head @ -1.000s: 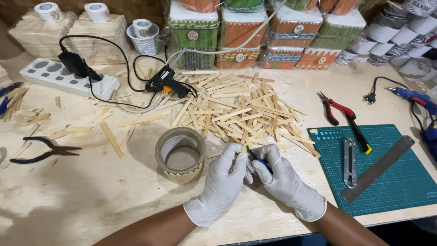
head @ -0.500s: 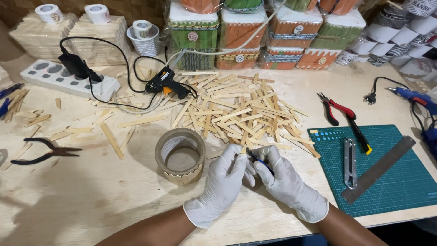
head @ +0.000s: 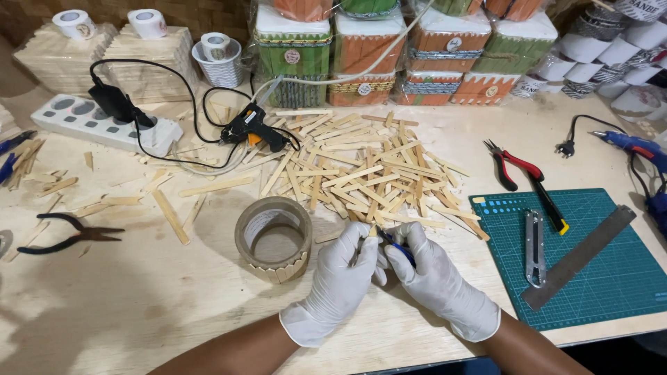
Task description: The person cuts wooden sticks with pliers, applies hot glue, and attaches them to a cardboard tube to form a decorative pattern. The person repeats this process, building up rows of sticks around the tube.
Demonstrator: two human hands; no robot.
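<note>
Wooden stick (head: 373,229) between both hands' fingertips.

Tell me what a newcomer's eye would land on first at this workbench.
First, the big heap of flat wooden sticks spread across the middle of the table. Just below it, the gloved left hand and right hand meet over one stick, the right gripping a small blue-handled tool, beside a cardboard ring partly clad in sticks. The green cutting mat stands out on the right.

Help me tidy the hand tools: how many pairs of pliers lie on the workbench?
2. Black-handled pliers lie at the left edge of the wooden bench; red-and-black-handled pliers lie just above the green cutting mat. Others may be out of view.
</note>
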